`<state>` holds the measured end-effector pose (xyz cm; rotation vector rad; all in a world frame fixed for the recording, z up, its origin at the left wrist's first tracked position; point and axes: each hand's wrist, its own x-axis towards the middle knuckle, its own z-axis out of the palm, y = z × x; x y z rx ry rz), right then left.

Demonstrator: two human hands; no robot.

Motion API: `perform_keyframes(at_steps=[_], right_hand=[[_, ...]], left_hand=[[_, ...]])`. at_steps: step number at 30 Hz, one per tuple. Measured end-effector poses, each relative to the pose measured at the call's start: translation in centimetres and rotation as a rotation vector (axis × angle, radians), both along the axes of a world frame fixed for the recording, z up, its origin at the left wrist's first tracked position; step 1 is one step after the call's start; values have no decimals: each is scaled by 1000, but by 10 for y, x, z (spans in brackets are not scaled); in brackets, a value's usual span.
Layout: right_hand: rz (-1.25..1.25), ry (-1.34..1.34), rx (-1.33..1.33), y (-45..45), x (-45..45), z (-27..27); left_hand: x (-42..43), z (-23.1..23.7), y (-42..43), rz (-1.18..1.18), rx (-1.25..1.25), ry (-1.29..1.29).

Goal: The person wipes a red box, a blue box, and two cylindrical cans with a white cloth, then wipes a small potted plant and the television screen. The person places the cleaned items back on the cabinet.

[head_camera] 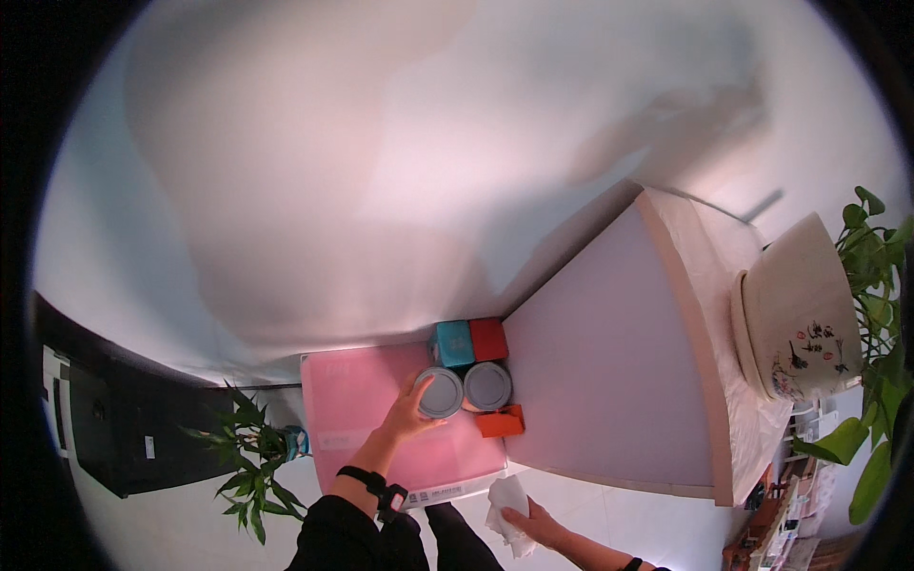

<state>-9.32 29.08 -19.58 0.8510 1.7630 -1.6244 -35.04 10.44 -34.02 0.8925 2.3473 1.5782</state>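
Observation:
My left hand [410,412] curls around the side of a can with a grey lid [440,392], on top of a pink box [371,421]. Close beside it, to the right, stands a second grey-lidded can [488,385]. Behind the cans a teal box [453,344] and a red box [488,339] sit side by side against the wall. An orange box [500,422] is in front of the second can. In my right hand [535,523], low and in front of the pink box, is a crumpled white cloth or tissue [508,508].
A pale cabinet [607,371] rises directly right of the boxes, topped by a planter [800,321] with leafy vines. Left of the pink box stands a potted plant [257,442], near a black cabinet [157,428]. A white wall [321,178] is behind.

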Motion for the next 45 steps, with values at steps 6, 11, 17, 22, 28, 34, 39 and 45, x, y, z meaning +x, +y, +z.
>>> perform_keyframes(at_steps=[6,11,17,22,28,34,39,45], right_hand=[[51,-5,0,-6,-10,5],[129,38,38,-11,-17,18],[93,-18,59,-7,-4,17],[31,-45,8,-8,19,13],[-40,-103,31,5,40,17],[-101,-97,14,20,56,14],[-60,-101,21,19,58,3],[-43,-141,-21,15,44,6]], left_hand=[[-3,-4,0,-27,-22,0],[1,9,-3,-33,-218,-9],[40,15,1,183,-273,314],[83,-11,48,-149,-83,269],[100,-14,122,-32,-337,38],[107,-22,147,93,-472,-184],[110,-42,135,141,-366,-59],[108,-3,93,162,-66,-276]])
